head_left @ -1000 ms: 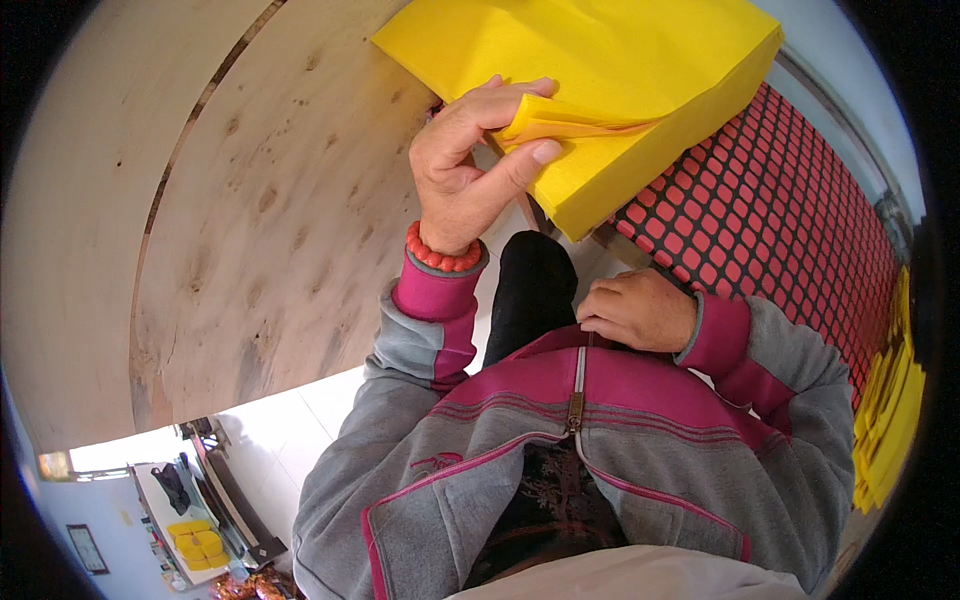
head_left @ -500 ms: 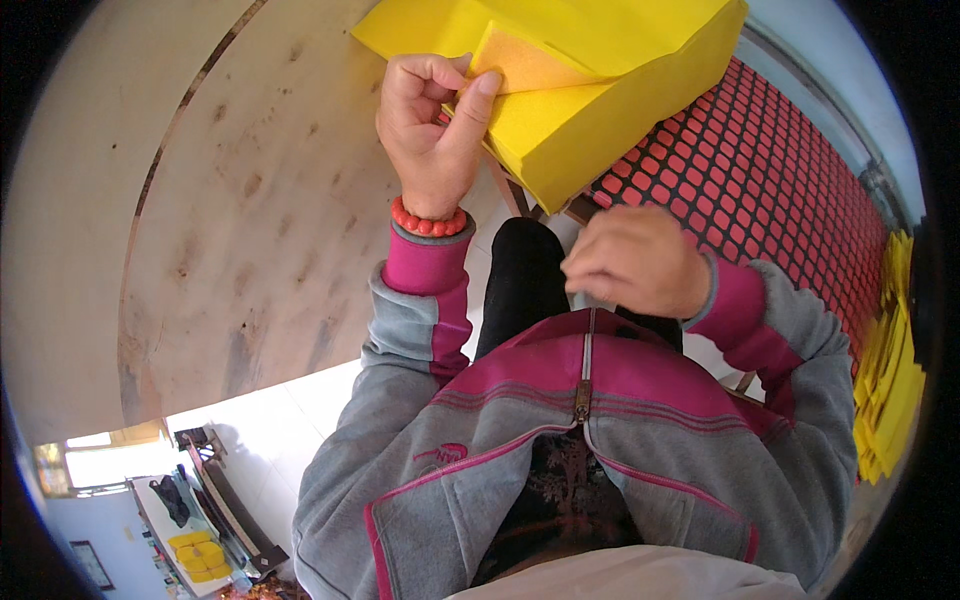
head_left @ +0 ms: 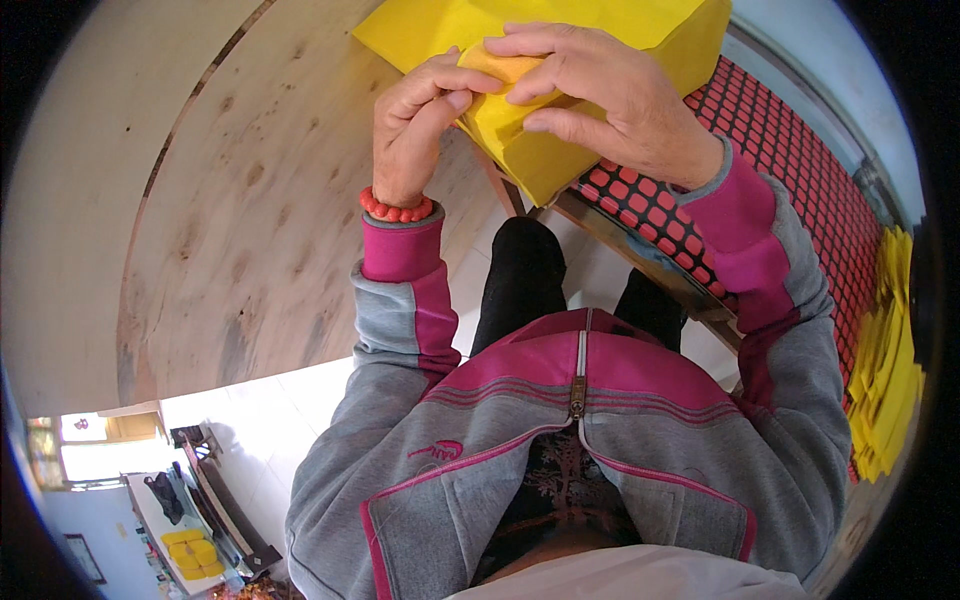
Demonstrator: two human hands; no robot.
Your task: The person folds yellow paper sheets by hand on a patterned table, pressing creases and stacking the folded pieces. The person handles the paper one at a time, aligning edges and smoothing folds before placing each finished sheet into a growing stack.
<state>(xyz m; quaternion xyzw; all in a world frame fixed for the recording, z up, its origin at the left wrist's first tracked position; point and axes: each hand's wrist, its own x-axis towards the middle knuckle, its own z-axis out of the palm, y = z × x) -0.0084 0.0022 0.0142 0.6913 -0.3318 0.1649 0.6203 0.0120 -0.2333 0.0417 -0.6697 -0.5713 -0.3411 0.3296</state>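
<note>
Layered yellow felt-like fabric (head_left: 545, 165) is parked top centre of frame, an edge pinched between thumb and forefinger of the left hand (head_left: 410, 130); the right hand (head_left: 630, 110) is held half-curled over it, and whether anything's gripped there can't be told tbh. Layers could get skewed or creased if that pinch is loosened

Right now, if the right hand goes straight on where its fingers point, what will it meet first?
Probably the left hand, which holds the yellow material; depth between the hands is unclear.
</note>
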